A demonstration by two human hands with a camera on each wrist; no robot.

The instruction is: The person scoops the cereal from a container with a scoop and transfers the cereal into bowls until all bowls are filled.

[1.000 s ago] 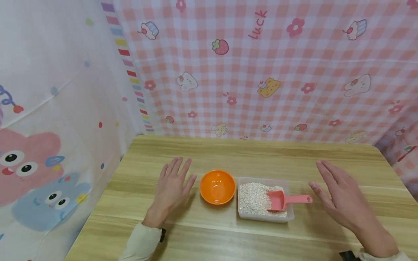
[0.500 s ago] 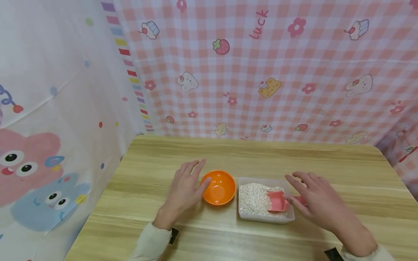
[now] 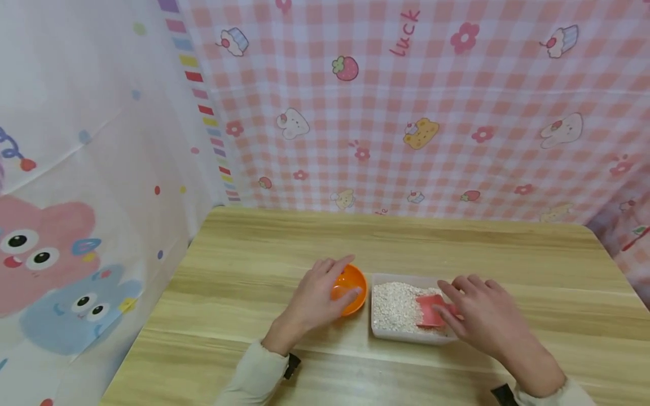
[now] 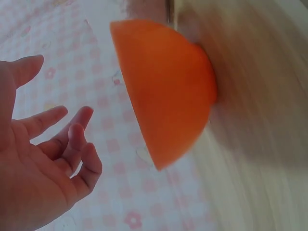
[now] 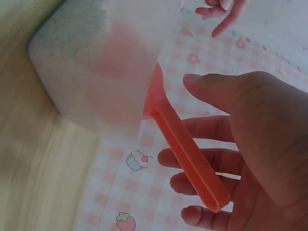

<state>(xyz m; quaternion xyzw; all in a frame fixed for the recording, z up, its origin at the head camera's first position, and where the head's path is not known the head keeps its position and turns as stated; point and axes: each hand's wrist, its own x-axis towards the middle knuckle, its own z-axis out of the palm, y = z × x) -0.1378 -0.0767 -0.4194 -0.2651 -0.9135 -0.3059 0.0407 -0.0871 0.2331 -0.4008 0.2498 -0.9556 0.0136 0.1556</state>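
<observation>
My left hand (image 3: 319, 293) hovers over the left side of an orange bowl (image 3: 358, 282), partly hiding it. In the left wrist view a gap shows between the loosely bent fingers and the bowl's rim (image 4: 137, 101). A pink scoop (image 3: 429, 311) lies with its head in a clear plastic box (image 3: 406, 336) of pale flakes (image 3: 396, 307). Over the scoop's handle (image 5: 190, 159) is my right hand (image 3: 482, 316), thumb apart from it and fingers extended on its far side. Whether those fingers touch the handle, I cannot tell.
Bowl and box stand side by side on a wood-grain table (image 3: 355, 366). Behind the table's far edge hangs a pink checked cloth (image 3: 315, 146). A white cloth with cartoon figures (image 3: 101, 169) hangs at the left.
My left hand has moved right, from beside the bowl to over it. My right hand has moved left, from beyond the scoop to over its handle. Bowl, box and scoop have stayed put.
</observation>
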